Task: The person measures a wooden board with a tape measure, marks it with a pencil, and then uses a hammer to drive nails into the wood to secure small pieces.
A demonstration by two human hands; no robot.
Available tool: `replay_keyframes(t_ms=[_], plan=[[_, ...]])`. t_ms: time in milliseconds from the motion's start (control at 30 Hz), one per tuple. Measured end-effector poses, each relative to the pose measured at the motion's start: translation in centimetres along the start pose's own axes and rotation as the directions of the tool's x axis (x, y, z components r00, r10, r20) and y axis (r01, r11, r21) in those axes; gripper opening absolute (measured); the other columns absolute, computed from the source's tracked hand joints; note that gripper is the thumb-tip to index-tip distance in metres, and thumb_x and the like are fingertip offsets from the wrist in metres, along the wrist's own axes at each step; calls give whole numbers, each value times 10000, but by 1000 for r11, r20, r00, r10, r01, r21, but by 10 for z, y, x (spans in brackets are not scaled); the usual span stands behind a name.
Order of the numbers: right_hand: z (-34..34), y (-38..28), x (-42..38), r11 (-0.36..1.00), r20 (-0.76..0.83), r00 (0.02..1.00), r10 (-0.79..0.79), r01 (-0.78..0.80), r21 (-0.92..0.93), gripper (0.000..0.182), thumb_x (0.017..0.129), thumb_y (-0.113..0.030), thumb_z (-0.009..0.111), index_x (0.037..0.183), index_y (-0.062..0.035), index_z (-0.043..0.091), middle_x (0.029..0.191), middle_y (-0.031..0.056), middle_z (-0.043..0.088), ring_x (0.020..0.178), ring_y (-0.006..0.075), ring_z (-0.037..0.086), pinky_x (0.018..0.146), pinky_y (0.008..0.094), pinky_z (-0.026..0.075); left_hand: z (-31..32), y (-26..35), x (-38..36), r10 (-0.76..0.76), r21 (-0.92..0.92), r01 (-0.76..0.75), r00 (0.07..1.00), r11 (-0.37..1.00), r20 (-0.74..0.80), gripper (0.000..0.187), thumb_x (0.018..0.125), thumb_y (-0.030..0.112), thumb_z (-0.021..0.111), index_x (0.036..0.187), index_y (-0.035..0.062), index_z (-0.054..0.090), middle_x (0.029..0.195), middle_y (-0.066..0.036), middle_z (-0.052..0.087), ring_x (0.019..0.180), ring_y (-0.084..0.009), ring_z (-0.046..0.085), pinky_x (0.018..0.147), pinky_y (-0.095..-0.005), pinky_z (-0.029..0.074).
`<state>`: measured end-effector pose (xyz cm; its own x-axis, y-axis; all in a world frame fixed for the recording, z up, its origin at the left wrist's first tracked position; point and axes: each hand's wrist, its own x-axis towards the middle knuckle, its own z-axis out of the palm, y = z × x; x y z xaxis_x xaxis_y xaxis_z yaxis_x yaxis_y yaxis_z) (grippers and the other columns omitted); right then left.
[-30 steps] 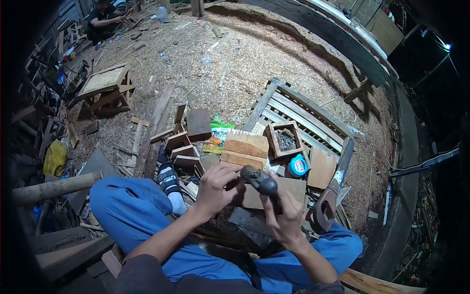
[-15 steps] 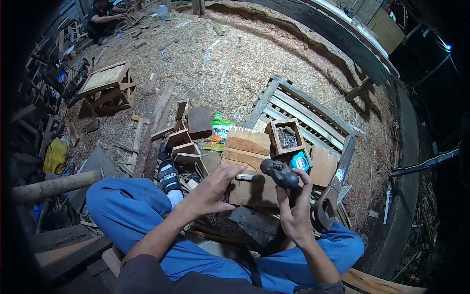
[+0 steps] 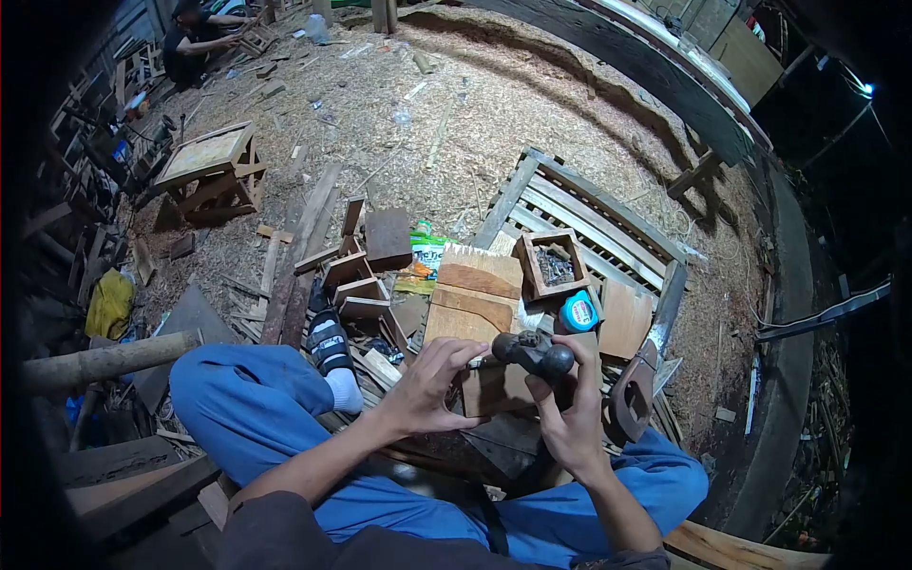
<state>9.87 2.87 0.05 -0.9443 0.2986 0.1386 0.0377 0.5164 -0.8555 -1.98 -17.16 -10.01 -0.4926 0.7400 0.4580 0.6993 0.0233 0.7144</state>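
My right hand is wrapped around a hammer, its dark, rounded metal head raised in front of my lap. Directly under the head lies a box-like wooden piece. My left hand grips the left end of this piece, fingers on top and thumb at the near side. A narrow pale bit by the left fingertips is partly hidden by the hammer head. Beyond the wooden piece lies a board with a jagged far end and darker curved bands. The hammer's handle is mostly hidden by my right hand.
A wooden box of nails, a blue tape measure and a slatted frame lie ahead right. Small wooden boxes and a green packet sit left. A low stool stands farther off; another person works at far left.
My left hand has moved right and closed on the wooden piece. The hammer head has shifted slightly left and down, over the piece.
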Motion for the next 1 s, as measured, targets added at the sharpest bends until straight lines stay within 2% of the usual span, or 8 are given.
replay_keyframes(t_ms=[200, 300, 400, 467, 500, 567, 900, 1000], plan=[[-1, 4, -9, 997, -16, 1000, -2, 3, 76, 530, 1007, -44, 712, 1469, -66, 453, 1171, 184, 728, 1054, 256, 742, 881, 364, 572, 7, -5, -1, 14, -37, -16, 999, 999, -34, 1071, 587, 303, 970, 1508, 60, 479, 1415, -163, 586, 1301, -388, 569, 1096, -503, 463], [-3, 5, -11, 997, -3, 1000, 14, -14, 70, 539, 997, -38, 721, 1467, -66, 458, 1180, 190, 725, 1053, 266, 748, 874, 370, 580, 18, -1, -8, 23, -14, -24, 998, 1000, -58, 1079, 591, 327, 975, 1507, 52, 475, 1429, -160, 586, 1315, -380, 570, 1151, -516, 421], [-3, 6, -12, 1000, -2, 1000, -2, 2, 30, 547, 988, -35, 731, 1464, -67, 464, 1180, 193, 724, 1054, 268, 753, 853, 371, 589, 17, 3, -11, -48, 80, 53, 997, 995, -66, 1106, 580, 405, 986, 1497, 49, 480, 1458, -160, 566, 1379, -375, 530, 1228, -539, 333], [-3, 6, -12, 999, -3, 1000, 10, -10, 51, 555, 976, -36, 747, 1459, -67, 476, 1188, 191, 726, 1050, 267, 757, 842, 372, 593, 7, 9, -9, -97, 180, 102, 995, 978, -36, 1126, 592, 523, 966, 1491, 47, 484, 1503, -166, 528, 1455, -367, 461, 1281, -569, 231], [-3, 7, -13, 999, -4, 1000, 11, -11, 48, 555, 976, -36, 747, 1459, -67, 476, 1188, 191, 726, 1050, 267, 757, 842, 372, 593, 2, 14, -7, -96, 177, 101, 995, 979, -36, 1126, 592, 523, 966, 1491, 47, 484, 1503, -166, 528, 1455, -367, 461, 1281, -569, 231], [-3, 11, -14, 1000, -3, 1000, -12, 12, 22, 563, 970, -42, 758, 1460, -65, 481, 1190, 188, 730, 1042, 270, 763, 836, 374, 598, -7, 20, -3, -198, 333, 179, 980, 926, 24, 1124, 622, 600, 927, 1492, 42, 485, 1549, -174, 485, 1518, -354, 388, 1293, -591, 198], [-2, 10, -13, 1000, -9, 1000, -24, 24, -18, 575, 978, -61, 755, 1477, -64, 469, 1175, 199, 739, 1028, 303, 773, 836, 390, 600, -2, 9, -9, -223, 292, 182, 968, 939, 117, 1056, 625, 609, 917, 1441, 67, 523, 1631, -172, 417, 1579, -345, 305, 1307, -611, 152], [0, 11, -11, 998, -12, 999, -51, 50, -22, 575, 981, -58, 749, 1481, -66, 466, 1179, 207, 742, 1027, 312, 776, 821, 398, 603, -1, 4, -12, -212, 284, 172, 971, 943, 115, 1112, 611, 601, 924, 1496, 98, 475, 1653, -164, 407, 1582, -373, 299, 1301, -618, 143]])
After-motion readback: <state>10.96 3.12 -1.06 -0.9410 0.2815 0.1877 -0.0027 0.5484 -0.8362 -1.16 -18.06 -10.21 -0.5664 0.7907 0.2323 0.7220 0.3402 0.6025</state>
